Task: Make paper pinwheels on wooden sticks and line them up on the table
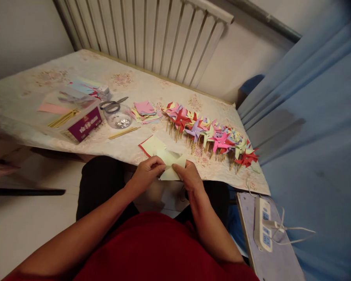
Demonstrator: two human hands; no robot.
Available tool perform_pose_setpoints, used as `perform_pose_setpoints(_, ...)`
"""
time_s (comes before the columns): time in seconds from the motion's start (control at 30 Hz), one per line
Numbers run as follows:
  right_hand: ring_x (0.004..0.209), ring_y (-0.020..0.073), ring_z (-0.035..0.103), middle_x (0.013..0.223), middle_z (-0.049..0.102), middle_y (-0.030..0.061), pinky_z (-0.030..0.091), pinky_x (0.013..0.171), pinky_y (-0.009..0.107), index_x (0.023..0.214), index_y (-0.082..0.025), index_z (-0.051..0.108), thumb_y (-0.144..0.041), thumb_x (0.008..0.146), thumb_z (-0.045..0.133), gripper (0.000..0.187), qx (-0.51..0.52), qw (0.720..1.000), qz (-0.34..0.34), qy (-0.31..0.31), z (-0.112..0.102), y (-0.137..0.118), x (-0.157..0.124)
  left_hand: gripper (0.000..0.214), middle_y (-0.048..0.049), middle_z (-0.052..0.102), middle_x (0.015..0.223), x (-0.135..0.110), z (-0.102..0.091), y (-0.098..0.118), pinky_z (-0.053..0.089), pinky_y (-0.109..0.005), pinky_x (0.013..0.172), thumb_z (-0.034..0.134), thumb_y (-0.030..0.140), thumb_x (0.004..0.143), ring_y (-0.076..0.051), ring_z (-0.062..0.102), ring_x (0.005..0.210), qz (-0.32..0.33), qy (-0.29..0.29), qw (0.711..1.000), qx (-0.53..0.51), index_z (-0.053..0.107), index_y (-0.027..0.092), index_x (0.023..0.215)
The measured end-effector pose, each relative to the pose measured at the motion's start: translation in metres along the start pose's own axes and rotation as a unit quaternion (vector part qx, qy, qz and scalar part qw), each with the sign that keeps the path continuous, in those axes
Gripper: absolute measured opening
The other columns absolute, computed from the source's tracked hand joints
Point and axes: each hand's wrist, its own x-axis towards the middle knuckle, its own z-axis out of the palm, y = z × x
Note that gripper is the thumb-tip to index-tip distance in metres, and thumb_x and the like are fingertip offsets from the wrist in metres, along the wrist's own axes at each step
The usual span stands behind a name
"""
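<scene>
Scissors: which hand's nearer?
Left. In view, the left hand is below and right of the scissors; the right hand is also below, but farther right.

Pale green paper (pixel 170 174), many-coloured pinwheels (pixel 221 142)

The floral tablecloth (pixel 125 150) is cream with pinkish-brown blooms. The pinwheels mix red, hot pink, lilac, yellow and pale green. The box label (pixel 86 124) is purple with white lettering — the curtain (pixel 324 136) blue, the shirt (pixel 163 249) deep red.

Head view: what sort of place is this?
Probably a household craft spot, judging by the radiator, a floral tablecloth, and colorful paper pinwheels grouped on it.
</scene>
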Motion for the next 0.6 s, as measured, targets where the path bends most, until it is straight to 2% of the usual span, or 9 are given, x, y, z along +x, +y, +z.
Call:
perform_pose_setpoints(0.17, 0.052, 0.0122, 0.053, 0.064, 0.066, -0.0015, 0.040, 0.051, 0.024, 0.080, -0.016, 0.070, -0.035, 0.069, 0.070, 0.021, -0.009, 1.000, 0.003, -0.002, 0.001, 0.001, -0.001, 0.018, 0.0047, 0.052, 0.059, 0.003, 0.005, -0.003, 0.036, -0.025, 0.056, 0.061, 0.036, 0.078, -0.012, 0.046, 0.058, -0.030, 0.010, 0.999, -0.008, 0.056, 0.019, 0.074)
perform_pose_setpoints(0.4, 0.054, 0.0128, 0.054, 0.067, 0.068, -0.0010, 0.041, 0.053, 0.024, 0.082, -0.017, 0.071, -0.033, 0.069, 0.069, 0.022, 0.006, 1.000, 0.004, -0.017, 0.002, 0.003, -0.001, 0.017, 0.0054, 0.046, 0.056, 0.004, 0.010, -0.002, 0.029, -0.024, 0.053, 0.059, 0.037, 0.078, -0.011, 0.041, 0.054, -0.040, 0.029, 0.998, 0.045, 0.058, 0.020, 0.076)
perform_pose_setpoints(0.6, 0.053, 0.0123, 0.053, 0.065, 0.067, -0.0018, 0.040, 0.053, 0.023, 0.079, -0.016, 0.070, -0.030, 0.067, 0.069, 0.018, 0.012, 1.000, 0.005, -0.017, 0.002, 0.002, -0.002, 0.016, 0.0057, 0.045, 0.055, 0.005, 0.013, 0.003, 0.030, -0.025, 0.053, 0.059, 0.035, 0.077, -0.012, 0.040, 0.054, -0.036, 0.046, 0.997, 0.058, 0.058, 0.020, 0.074)
